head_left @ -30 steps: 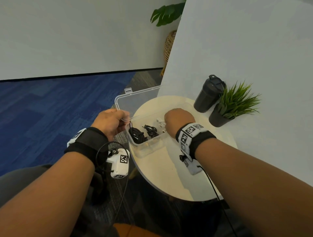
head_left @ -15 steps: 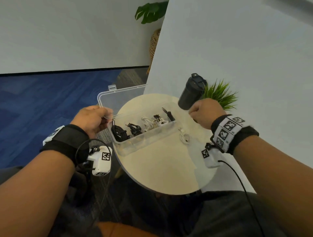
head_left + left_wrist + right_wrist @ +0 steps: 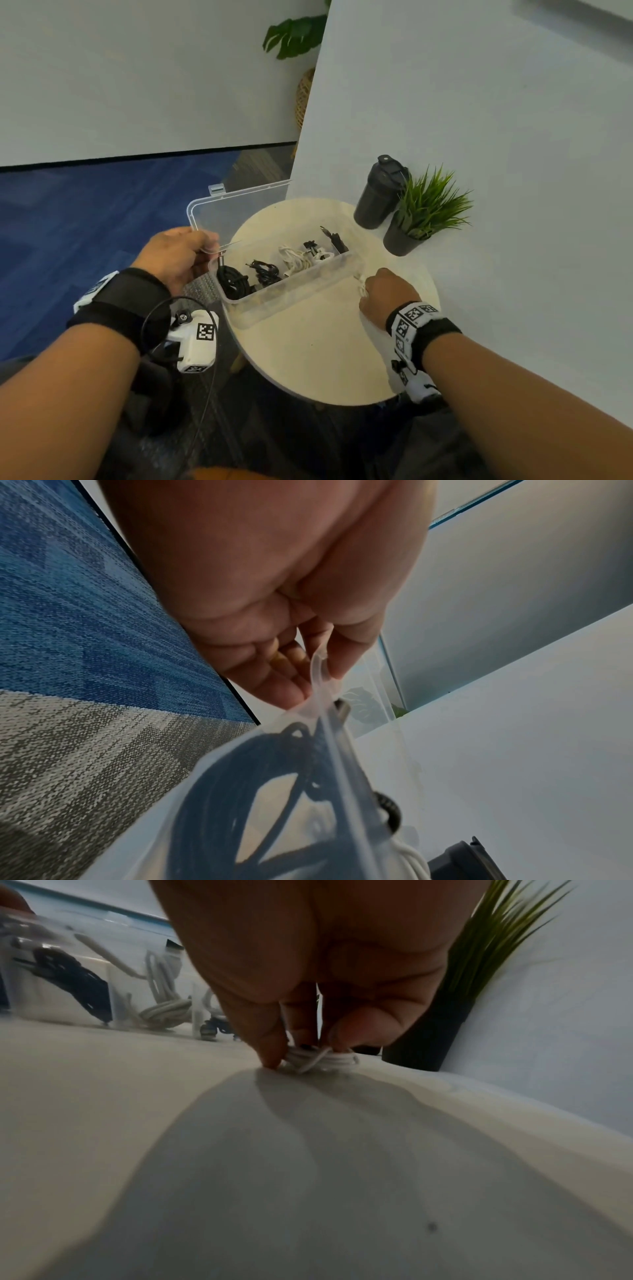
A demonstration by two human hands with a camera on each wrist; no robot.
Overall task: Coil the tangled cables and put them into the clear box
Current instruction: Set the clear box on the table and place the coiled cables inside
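One small white cable coil (image 3: 322, 1060) lies on the smooth pale tabletop (image 3: 318, 356), directly under the right hand (image 3: 387, 294), whose fingers (image 3: 270, 1045) are pinched around it. Just to its left stands the clear box (image 3: 291, 298), rigid plastic holding coiled black and white cables. Its near-left corner is gripped by the left hand (image 3: 174, 253).

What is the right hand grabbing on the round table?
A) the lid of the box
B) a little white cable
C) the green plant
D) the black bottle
B: the right hand has its fingertips closed round the small white cable lying on the table, just outside the clear box.
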